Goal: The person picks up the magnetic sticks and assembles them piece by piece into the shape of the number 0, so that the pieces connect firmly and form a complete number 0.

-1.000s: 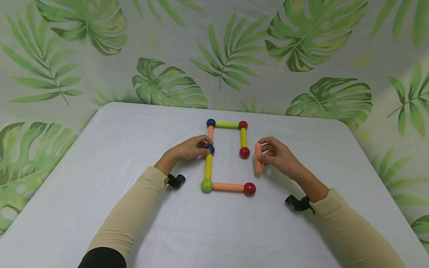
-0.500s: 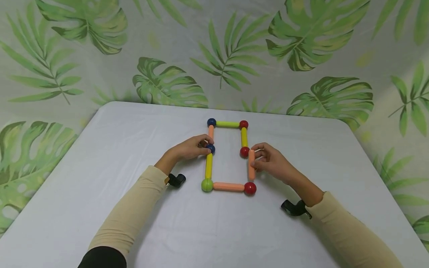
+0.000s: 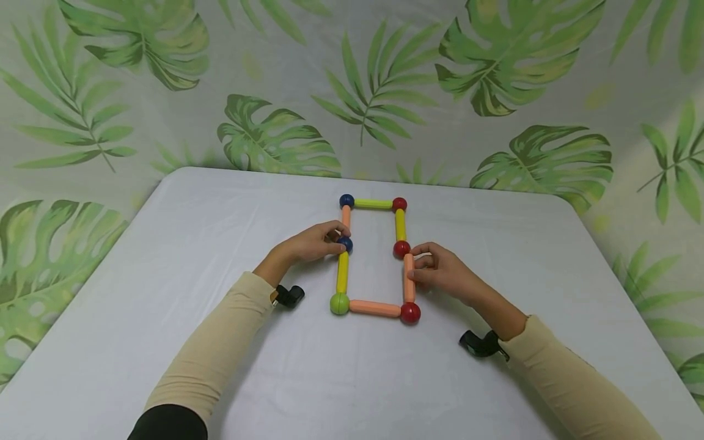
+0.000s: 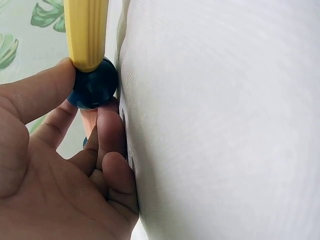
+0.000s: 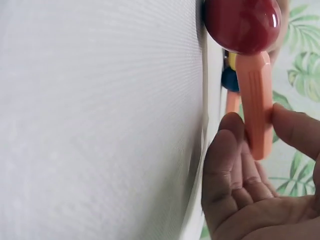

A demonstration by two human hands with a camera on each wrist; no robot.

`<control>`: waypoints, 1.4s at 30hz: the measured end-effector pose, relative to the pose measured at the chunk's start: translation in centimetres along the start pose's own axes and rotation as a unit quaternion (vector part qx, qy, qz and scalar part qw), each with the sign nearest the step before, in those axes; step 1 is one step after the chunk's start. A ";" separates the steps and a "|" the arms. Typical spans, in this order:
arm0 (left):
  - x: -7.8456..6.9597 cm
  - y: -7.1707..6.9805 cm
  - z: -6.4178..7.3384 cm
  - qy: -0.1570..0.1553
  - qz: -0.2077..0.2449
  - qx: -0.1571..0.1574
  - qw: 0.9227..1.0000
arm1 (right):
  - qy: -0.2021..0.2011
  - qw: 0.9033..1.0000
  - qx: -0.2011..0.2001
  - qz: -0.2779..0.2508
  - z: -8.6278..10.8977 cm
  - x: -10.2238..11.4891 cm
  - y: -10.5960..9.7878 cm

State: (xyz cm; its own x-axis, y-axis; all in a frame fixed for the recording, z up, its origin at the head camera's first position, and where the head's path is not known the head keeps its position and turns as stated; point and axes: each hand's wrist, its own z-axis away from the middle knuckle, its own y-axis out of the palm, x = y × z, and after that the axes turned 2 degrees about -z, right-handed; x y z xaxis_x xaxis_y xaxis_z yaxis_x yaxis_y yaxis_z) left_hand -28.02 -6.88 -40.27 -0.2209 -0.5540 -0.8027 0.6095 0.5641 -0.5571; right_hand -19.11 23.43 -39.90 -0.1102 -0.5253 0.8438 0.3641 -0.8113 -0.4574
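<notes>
A rectangular frame of coloured rods and balls lies on the table. My left hand [image 3: 315, 242] pinches the dark blue ball [image 4: 94, 89] midway down its left side, thumb on one side and fingers on the other. A yellow rod [image 3: 342, 275] runs from that ball to a green ball [image 3: 340, 304]. My right hand [image 3: 448, 272] pinches an orange rod [image 5: 256, 100] between thumb and fingers. One end of this rod meets the near red ball [image 3: 410, 314]. Its other end sits right by the middle red ball [image 3: 401, 249].
Another orange rod [image 3: 375, 307] joins the green ball to the near red ball. Farther off, a lime rod [image 3: 373, 204] links a blue ball [image 3: 346, 201] and a red ball [image 3: 399, 205]. Behind the white table [image 3: 220, 208] hangs a leaf-patterned cloth [image 3: 264, 67].
My right hand has moved left and nearer with the orange rod, from beside the frame to its right side, against the near red ball. My left hand has stayed on the blue ball.
</notes>
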 end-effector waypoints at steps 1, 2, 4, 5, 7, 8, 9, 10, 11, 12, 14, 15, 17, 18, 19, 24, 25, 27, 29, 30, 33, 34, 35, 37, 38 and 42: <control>0.0 0.0 0.0 0.001 0.000 0.000 1.000 | 0.010 1.000 0.000 0.003 -0.1 0.0 0.1; 0.0 -0.1 0.0 -0.001 0.000 0.000 1.000 | 0.021 1.000 -0.001 0.006 -0.1 0.0 0.1; 0.0 -0.1 0.1 -0.005 -0.001 0.000 1.000 | 0.040 0.999 -0.002 0.008 -0.4 0.0 0.2; 0.0 -0.1 0.1 -0.006 -0.001 0.000 1.000 | 0.045 0.999 -0.002 0.009 -0.5 0.0 0.3; 0.0 -0.1 0.1 -0.007 -0.002 0.000 1.000 | 0.051 0.999 0.001 0.008 -0.7 0.1 0.3; 0.0 -0.1 0.0 -0.007 -0.002 0.000 1.000 | 0.056 0.998 0.001 0.005 -0.8 0.1 0.3; 0.1 0.0 0.0 -0.006 -0.003 0.000 1.000 | 0.060 0.998 0.002 0.003 -0.9 0.1 0.3; 0.1 0.0 -0.1 -0.008 -0.004 -0.001 1.000 | 0.064 0.998 0.001 0.001 -0.9 0.1 0.3; 0.1 0.0 -0.1 -0.007 -0.006 -0.003 1.000 | 0.068 0.998 0.001 0.001 -1.0 0.2 0.3; 0.0 0.0 -0.1 -0.007 -0.007 -0.005 1.000 | 0.073 0.997 0.000 -0.001 -1.1 0.2 0.3; 0.0 0.1 -0.3 -0.007 -0.010 -0.011 1.000 | 0.082 0.997 -0.002 -0.007 -1.2 0.3 0.2; -0.1 0.1 -0.4 -0.006 -0.013 -0.013 1.000 | 0.084 0.996 -0.002 -0.011 -1.3 0.3 0.2; -0.2 0.1 -0.5 -0.005 -0.016 -0.020 1.000 | 0.087 0.996 -0.002 -0.020 -1.5 0.3 0.1; -0.3 0.1 -0.6 -0.005 -0.018 -0.022 1.000 | 0.087 0.996 -0.002 -0.024 -1.5 0.3 0.1; -0.4 0.1 -0.6 -0.007 -0.018 -0.024 1.000 | 0.086 0.996 -0.002 -0.026 -1.6 0.3 0.1; -0.6 0.0 -0.8 -0.022 -0.018 -0.032 0.999 | 0.087 0.996 -0.010 -0.016 -1.9 0.4 0.1; -0.6 0.0 -0.8 -0.024 -0.017 -0.034 0.999 | 0.086 0.996 -0.012 -0.012 -1.9 0.4 0.1; -0.7 -0.1 -0.9 -0.027 -0.015 -0.036 0.999 | 0.085 0.996 -0.016 -0.003 -2.1 0.5 0.0; -0.8 -0.2 -1.1 -0.029 -0.010 -0.039 0.999 | 0.087 0.996 -0.019 0.005 -2.4 0.5 -0.1; -0.8 -0.2 -1.2 -0.031 -0.007 -0.040 0.999 | 0.088 0.996 -0.021 0.010 -2.5 0.6 -0.1; -1.1 -0.4 -1.7 -0.041 0.000 -0.046 0.998 | 0.092 0.995 -0.027 0.022 -3.0 0.8 -0.3; -1.1 -0.4 -1.9 -0.045 0.003 -0.049 0.998 | 0.092 0.995 -0.030 0.022 -3.1 0.9 -0.5; -1.2 -0.5 -2.1 -0.048 0.006 -0.053 0.997 | 0.089 0.995 -0.031 0.024 -3.3 0.9 -0.6; -1.4 -0.6 -2.5 -0.054 0.011 -0.061 0.997 | 0.086 0.995 -0.037 0.025 -3.5 1.0 -0.9; -1.3 -0.6 -2.8 -0.056 0.013 -0.063 0.996 | 0.085 0.995 -0.039 0.024 -3.6 1.0 -1.1; -1.1 -0.5 -3.8 -0.064 0.014 -0.072 0.995 | 0.091 0.995 -0.043 0.024 -3.9 1.0 -1.4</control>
State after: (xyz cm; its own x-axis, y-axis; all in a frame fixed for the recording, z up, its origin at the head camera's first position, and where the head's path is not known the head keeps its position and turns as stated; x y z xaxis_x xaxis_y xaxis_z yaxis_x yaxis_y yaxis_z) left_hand -30.96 -4.25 -39.90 -0.1017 -0.6049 -0.7898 0.4969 0.6569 -0.5671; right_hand -23.35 23.02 -39.50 -0.2627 -0.5949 0.7596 0.2939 -0.7992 -0.5243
